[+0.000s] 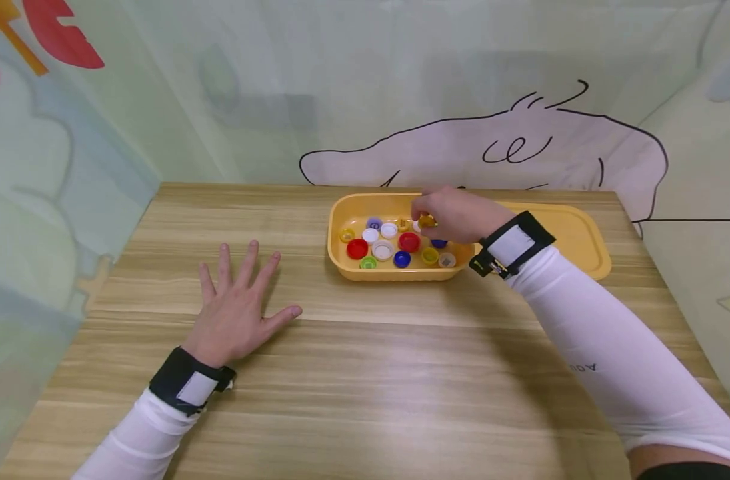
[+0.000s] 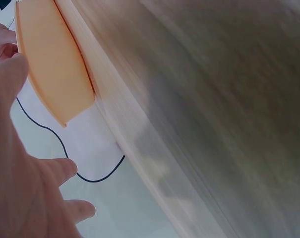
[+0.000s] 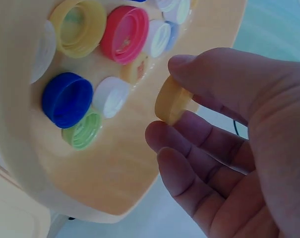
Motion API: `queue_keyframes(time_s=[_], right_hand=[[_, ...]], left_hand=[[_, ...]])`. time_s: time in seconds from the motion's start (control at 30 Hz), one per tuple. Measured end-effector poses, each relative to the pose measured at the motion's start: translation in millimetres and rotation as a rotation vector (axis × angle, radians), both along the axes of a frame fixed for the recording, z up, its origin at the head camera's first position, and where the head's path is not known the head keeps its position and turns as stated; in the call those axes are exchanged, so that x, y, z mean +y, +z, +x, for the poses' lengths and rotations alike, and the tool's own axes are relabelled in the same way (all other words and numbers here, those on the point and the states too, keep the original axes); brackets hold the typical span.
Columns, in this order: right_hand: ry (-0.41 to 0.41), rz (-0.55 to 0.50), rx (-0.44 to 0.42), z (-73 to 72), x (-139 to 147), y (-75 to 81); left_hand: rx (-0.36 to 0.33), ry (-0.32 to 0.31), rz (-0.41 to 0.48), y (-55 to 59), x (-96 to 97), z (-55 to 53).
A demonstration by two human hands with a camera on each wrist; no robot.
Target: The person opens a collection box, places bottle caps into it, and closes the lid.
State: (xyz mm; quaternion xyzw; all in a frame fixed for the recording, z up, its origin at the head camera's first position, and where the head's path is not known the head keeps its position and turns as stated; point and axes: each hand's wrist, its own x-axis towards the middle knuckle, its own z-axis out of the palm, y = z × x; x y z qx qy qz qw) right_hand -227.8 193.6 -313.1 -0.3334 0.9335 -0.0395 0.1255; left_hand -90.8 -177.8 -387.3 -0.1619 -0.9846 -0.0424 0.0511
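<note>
Between thumb and fingers my right hand (image 1: 461,215) pinches a yellow bottle cap (image 3: 170,100), held over the yellow plastic box (image 1: 335,263). Inside the box lie several loose caps, among them a red cap (image 1: 357,249), a dark blue cap (image 3: 67,100), a light green cap (image 3: 83,130) and a white cap (image 3: 111,96). Some caps at the box's right end are hidden by the right hand in the head view. My left hand (image 1: 235,320) rests on the wooden table with its fingers spread, to the left of the box and apart from it.
A flat yellow lid (image 1: 571,233) lies on the table just right of the box, partly behind the right wrist. The wooden table (image 1: 365,387) meets a printed curtain (image 1: 365,87) along its back edge.
</note>
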Motion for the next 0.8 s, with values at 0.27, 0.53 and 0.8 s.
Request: queue_keyframes(time_s=[0.27,0.53,0.8], right_hand=[[-0.020,0.007,-0.010,-0.9,6,-1.4],[-0.084,-0.047,-0.015,0.6,21,10.3],[-0.161,-0.072,0.041,-0.7,69,22.5]], left_hand=[[0.008,-0.003,0.015,0.2,-0.5,-0.4],[0.002,-0.004,0.008,1.4,0.0,-1.8],[0.000,-0.001,0.007,2.2,-0.6,-4.4]])
